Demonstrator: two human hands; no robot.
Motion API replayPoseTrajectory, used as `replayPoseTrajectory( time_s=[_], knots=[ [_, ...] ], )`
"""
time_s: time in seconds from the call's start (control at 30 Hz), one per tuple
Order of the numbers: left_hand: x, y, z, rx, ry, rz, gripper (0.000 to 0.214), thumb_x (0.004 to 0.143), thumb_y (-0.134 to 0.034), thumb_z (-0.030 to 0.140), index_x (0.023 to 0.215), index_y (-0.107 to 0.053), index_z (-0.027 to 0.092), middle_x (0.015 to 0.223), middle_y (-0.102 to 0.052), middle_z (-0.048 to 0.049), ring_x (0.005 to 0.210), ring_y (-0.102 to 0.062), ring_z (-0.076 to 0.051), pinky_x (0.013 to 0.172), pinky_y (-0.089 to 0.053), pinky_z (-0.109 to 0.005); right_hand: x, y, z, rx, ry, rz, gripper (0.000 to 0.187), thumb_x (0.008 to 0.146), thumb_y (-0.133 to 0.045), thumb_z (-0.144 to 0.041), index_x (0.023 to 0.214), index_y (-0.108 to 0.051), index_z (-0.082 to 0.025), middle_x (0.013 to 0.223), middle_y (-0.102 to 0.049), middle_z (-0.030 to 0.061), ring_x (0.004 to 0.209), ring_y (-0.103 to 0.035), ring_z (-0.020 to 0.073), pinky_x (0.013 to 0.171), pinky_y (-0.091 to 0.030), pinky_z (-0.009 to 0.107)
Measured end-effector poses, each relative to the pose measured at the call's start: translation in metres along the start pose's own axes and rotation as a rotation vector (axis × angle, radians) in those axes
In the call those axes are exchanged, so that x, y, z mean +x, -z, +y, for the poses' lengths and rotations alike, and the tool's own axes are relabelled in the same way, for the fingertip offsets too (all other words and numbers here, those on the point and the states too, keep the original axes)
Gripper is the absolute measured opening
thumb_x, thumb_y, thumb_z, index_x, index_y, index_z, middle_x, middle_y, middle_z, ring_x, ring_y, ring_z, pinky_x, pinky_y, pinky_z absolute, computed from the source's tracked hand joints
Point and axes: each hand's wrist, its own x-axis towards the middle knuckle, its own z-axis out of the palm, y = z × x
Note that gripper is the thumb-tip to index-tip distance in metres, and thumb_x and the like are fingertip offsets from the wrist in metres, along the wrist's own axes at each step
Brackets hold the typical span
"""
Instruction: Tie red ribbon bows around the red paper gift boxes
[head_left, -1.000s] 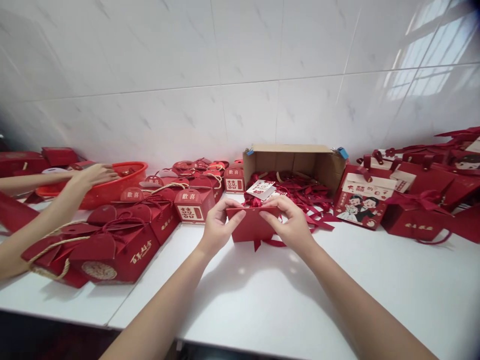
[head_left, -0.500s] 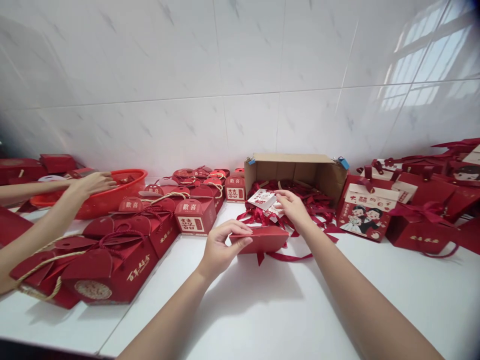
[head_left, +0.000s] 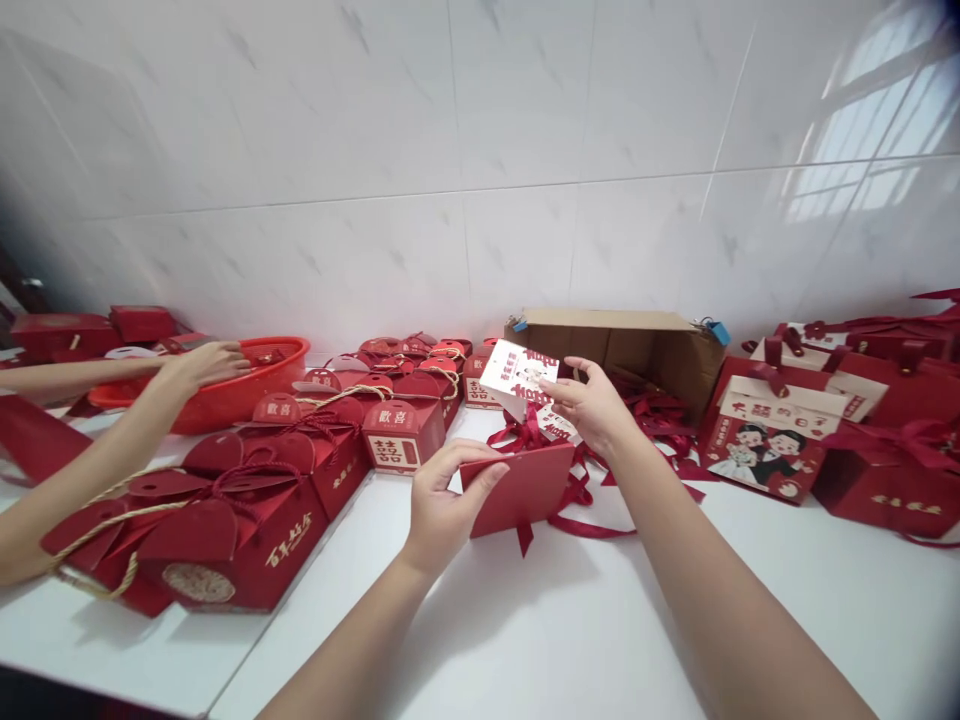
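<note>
My left hand [head_left: 442,500] grips the left edge of a small red gift box [head_left: 525,488] standing on the white table, a dark red ribbon trailing beneath it. My right hand [head_left: 596,405] is raised just above and behind the box, fingers pinched on a white card with red print [head_left: 517,375]. Behind my right hand lies an open cardboard carton [head_left: 637,345] on its side, spilling red ribbons [head_left: 660,415].
Several red gift boxes with rope handles [head_left: 247,490] crowd the left. Another person's hands [head_left: 199,362] reach toward a red plastic basin [head_left: 247,385] at far left. Illustrated red boxes with bows [head_left: 772,440] fill the right. White tiled wall stands behind.
My right hand left the red box, reached into the ribbon pile, and lifted out the white card. My left hand kept hold of the box, which is now tilted more upright.
</note>
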Motion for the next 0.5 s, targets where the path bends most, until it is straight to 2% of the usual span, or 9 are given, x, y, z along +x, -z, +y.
replayPoseTrajectory(
  time_s=[0.13,0.23,0.3,0.4,0.43,0.5],
  knots=[
    [-0.001,0.000,-0.001,0.049,0.024,0.022,0.005,0.080,-0.066,0.022,0.077,-0.064,0.019,0.078,-0.065,-0.0017,0.075,-0.060,-0.014,0.071,-0.048,-0.026,-0.038,-0.006,-0.036,0.034,0.026,-0.319,0.089,0.066,-0.075,-0.008,0.140,-0.029,-0.025,0.096,-0.070,0.0036,0.078,-0.068,0.0136,0.062,-0.056,0.021],
    [-0.003,-0.001,-0.005,0.042,0.096,0.011,0.010,0.086,-0.057,0.029,0.085,-0.060,0.019,0.082,-0.064,-0.0033,0.079,-0.060,-0.017,0.075,-0.047,-0.028,-0.060,-0.006,-0.049,-0.114,0.010,-0.527,0.078,0.066,-0.076,-0.012,0.135,-0.041,-0.024,0.104,-0.069,0.0065,0.081,-0.068,0.0162,0.065,-0.058,0.026],
    [-0.004,-0.002,-0.009,-0.021,0.167,-0.006,0.015,0.091,-0.049,0.032,0.092,-0.057,0.020,0.091,-0.063,-0.0055,0.086,-0.060,-0.018,0.080,-0.047,-0.031,-0.067,-0.003,-0.054,-0.280,0.035,-0.553,0.057,0.067,-0.075,-0.017,0.121,-0.056,-0.019,0.099,-0.070,0.0079,0.079,-0.068,0.0186,0.065,-0.058,0.028],
    [-0.005,-0.001,-0.015,-0.111,0.255,0.015,0.021,0.092,-0.045,0.037,0.100,-0.055,0.020,0.099,-0.063,-0.0075,0.093,-0.059,-0.021,0.082,-0.047,-0.033,-0.071,0.004,-0.057,-0.522,0.085,-0.466,0.024,0.070,-0.072,-0.026,0.091,-0.068,-0.015,0.085,-0.072,0.0086,0.070,-0.068,0.0208,0.059,-0.057,0.030],
    [-0.005,-0.001,-0.017,-0.121,0.276,0.033,0.022,0.092,-0.045,0.039,0.101,-0.054,0.021,0.098,-0.063,-0.0073,0.094,-0.059,-0.021,0.081,-0.047,-0.033,-0.071,0.007,-0.058,-0.597,0.084,-0.459,0.018,0.071,-0.072,-0.029,0.082,-0.068,-0.015,0.078,-0.071,0.0084,0.065,-0.068,0.0208,0.054,-0.056,0.029],
    [-0.005,0.000,-0.018,-0.130,0.299,0.062,0.024,0.091,-0.046,0.041,0.100,-0.055,0.020,0.094,-0.063,-0.0067,0.093,-0.059,-0.021,0.079,-0.047,-0.032,-0.069,0.012,-0.057,-0.736,0.051,-0.485,0.018,0.070,-0.072,-0.033,0.067,-0.066,-0.016,0.065,-0.069,0.0076,0.053,-0.064,0.0194,0.044,-0.049,0.027]
  ],
)
